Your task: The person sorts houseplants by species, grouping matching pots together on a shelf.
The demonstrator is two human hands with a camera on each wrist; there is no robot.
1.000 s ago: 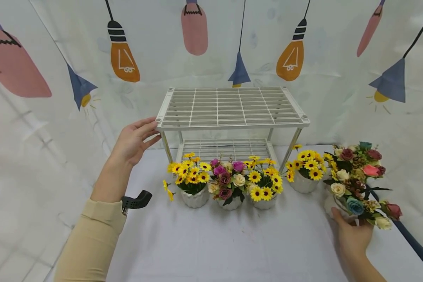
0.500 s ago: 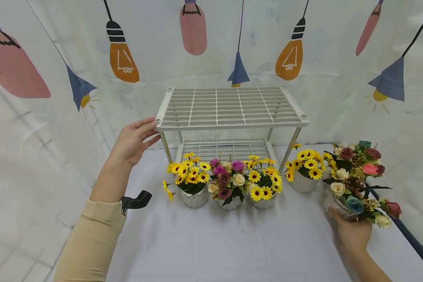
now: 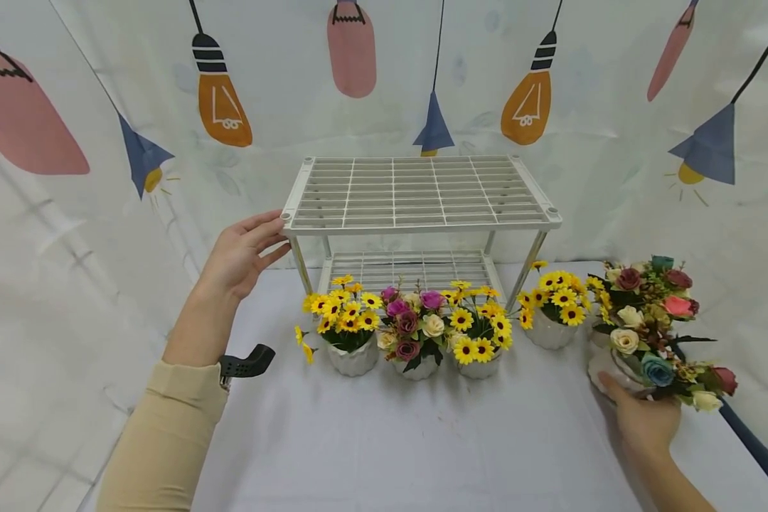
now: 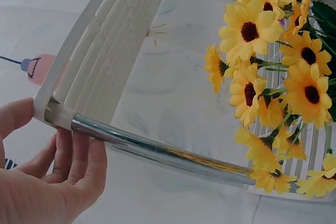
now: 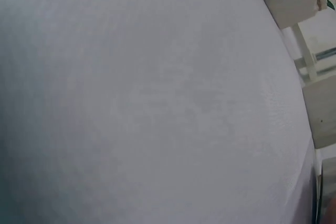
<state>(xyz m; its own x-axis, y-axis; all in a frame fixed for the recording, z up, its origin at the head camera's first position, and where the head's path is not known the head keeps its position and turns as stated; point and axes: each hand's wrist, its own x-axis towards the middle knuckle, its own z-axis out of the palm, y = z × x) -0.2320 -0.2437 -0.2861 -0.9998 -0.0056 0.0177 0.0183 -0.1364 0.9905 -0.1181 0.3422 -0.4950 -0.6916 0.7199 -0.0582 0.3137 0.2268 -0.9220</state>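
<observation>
Printed backdrop (image 3: 77,235) hangs behind, bulbs and pennants on it. White cloth-covered table (image 3: 384,441) fills the near ground. Two-tier white rack (image 3: 419,193) stands at far centre, both shelves bare. Left hand (image 3: 240,254) rests at the rack's far-left corner, thumb over the top edge, fingers straight under the corner by the chrome leg (image 4: 163,153); contact unchanged over the last second, seemingly bracing. Row along the rack's near edge: sunflower pot (image 3: 348,323), rose pot (image 3: 412,334), sunflower pot (image 3: 480,334), a fourth sunflower pot (image 3: 553,309) further right. Mixed rose pot (image 3: 653,334) sits at near right; right hand (image 3: 640,419) grasps its white base from below, fingers wrapped round it. Since a second ago the bouquet has tipped rightward and shifted slightly lower, blooms leaning away; likely being lifted or repositioned. Right wrist view shows only cloth.
</observation>
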